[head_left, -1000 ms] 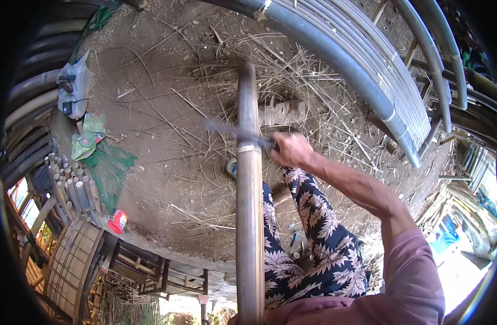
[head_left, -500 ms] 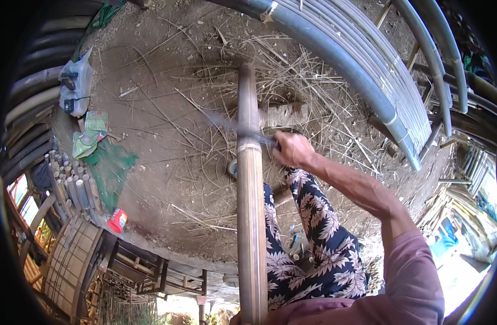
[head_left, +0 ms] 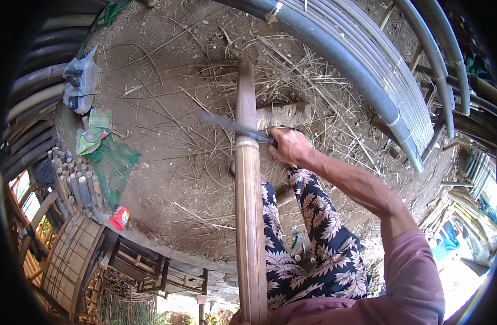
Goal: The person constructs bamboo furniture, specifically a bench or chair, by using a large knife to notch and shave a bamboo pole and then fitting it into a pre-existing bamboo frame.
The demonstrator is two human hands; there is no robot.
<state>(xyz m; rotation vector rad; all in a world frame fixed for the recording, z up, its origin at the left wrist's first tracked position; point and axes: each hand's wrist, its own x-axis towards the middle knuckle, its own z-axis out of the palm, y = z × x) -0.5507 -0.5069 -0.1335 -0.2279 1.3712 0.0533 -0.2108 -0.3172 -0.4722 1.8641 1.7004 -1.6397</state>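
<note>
In the head view, the right hand (head_left: 289, 146) is clamped on a knife (head_left: 246, 130), its blurred blade crossing leftward over the long bamboo pole (head_left: 249, 216) just left of that hand. The left hand's state I cannot tell.

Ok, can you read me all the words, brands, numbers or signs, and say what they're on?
I can't read any.
Red container: pale markings, too small and blurred to read.
Bamboo pole: no writing visible.
Knife: blurred, no writing I can make out.
</note>
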